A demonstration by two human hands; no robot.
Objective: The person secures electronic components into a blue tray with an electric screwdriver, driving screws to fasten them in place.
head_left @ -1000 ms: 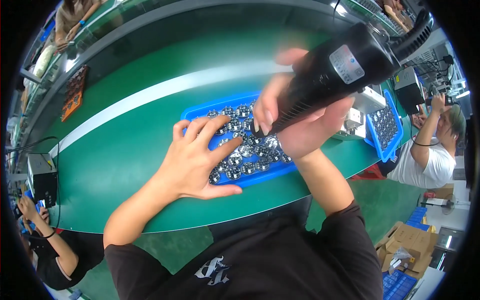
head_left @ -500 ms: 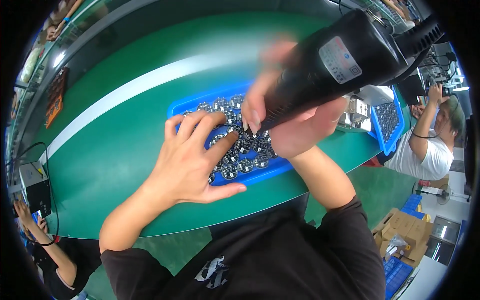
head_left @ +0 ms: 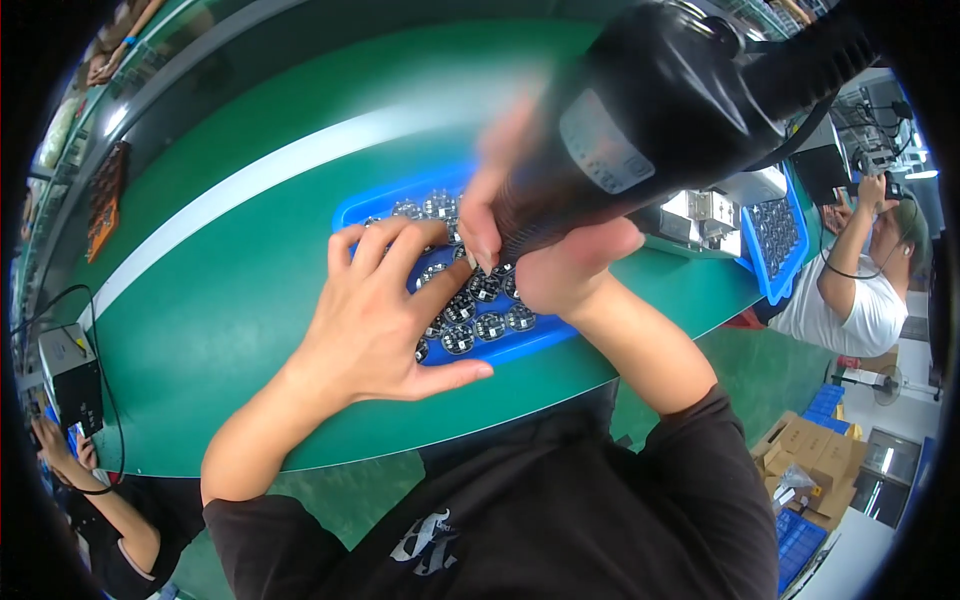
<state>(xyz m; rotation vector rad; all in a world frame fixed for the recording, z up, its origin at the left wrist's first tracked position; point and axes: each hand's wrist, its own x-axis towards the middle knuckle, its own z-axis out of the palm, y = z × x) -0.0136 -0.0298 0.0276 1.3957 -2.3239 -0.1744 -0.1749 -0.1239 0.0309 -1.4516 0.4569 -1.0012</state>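
Observation:
A black corded electric screwdriver (head_left: 690,95) leans across the upper middle of the view, its body held in my right hand (head_left: 575,265). Its tip points down among round black circuit boards (head_left: 458,338) and is hidden behind my fingers. Several of these boards, dotted with small pale parts, lie in a blue tray (head_left: 545,338) on the green bench. Over the tray's left part rests my left hand (head_left: 370,320), palm down with fingers spread. Its index fingertip touches the boards close to the screwdriver's tip, and its thumb lies across the tray's near edge.
To the right stands a grey machine with a metal fixture (head_left: 705,222), beside a second filled blue tray (head_left: 772,290). A co-worker in white (head_left: 840,300) sits beyond it. At far left are a black box (head_left: 70,380) with a cable and another person's arm (head_left: 115,505).
My right hand and the screwdriver have shifted left, and the screwdriver's body now stands closer and more blurred. My left hand has stayed almost still on the tray.

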